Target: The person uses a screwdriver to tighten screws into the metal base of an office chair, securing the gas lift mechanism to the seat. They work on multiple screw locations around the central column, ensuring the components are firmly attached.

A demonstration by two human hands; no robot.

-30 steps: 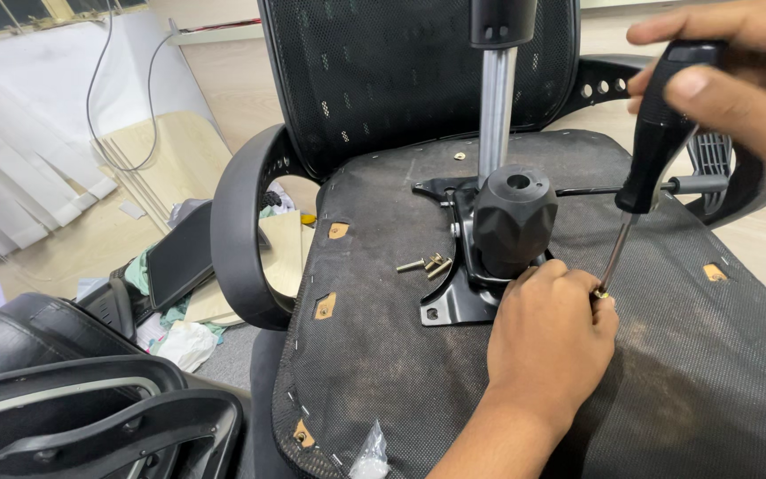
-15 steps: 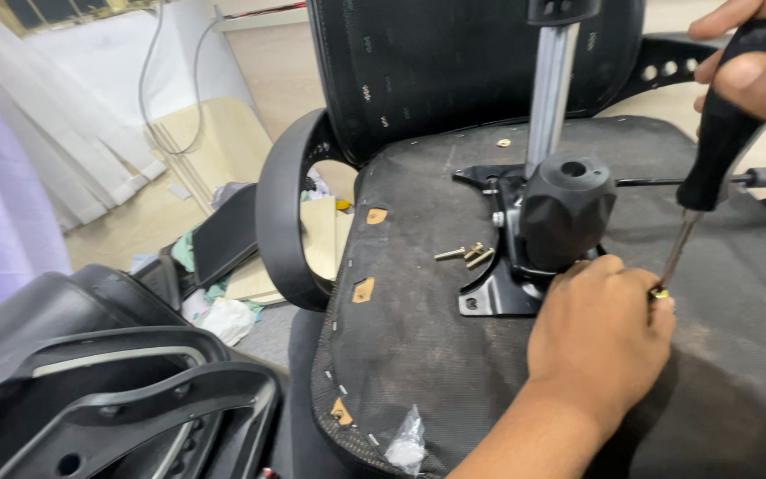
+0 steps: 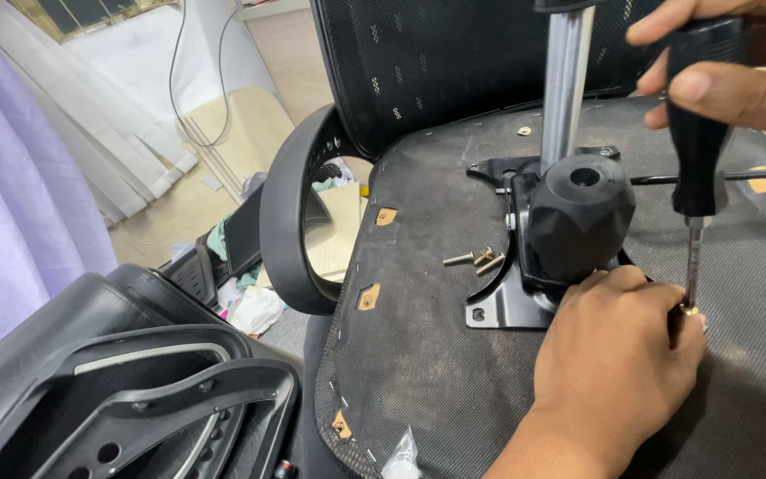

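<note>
An office chair lies upturned, its black fabric seat underside [image 3: 418, 355] facing me. A black metal mechanism plate [image 3: 503, 306] with a big black knob [image 3: 578, 213] sits at the foot of the chrome gas cylinder [image 3: 565, 80]. My right hand [image 3: 738, 84] grips the black handle of a screwdriver [image 3: 693, 142], held upright just right of the knob. My left hand [image 3: 613, 364] rests on the seat, its fingers pinched around a small brass screw [image 3: 689, 310] at the screwdriver's tip. Loose screws [image 3: 476, 260] lie left of the plate.
A thin black lever rod [image 3: 738, 176] sticks out to the right behind the screwdriver. The curved black armrest [image 3: 281, 222] is at the seat's left. Another black chair part [image 3: 135, 381] lies bottom left. Cloth and clutter [image 3: 241, 293] cover the floor beside a purple curtain [image 3: 19, 204].
My view has shifted left and closer to the seat. Both hands stay where they were, the left pinched at the screwdriver's tip and the right on its handle.
</note>
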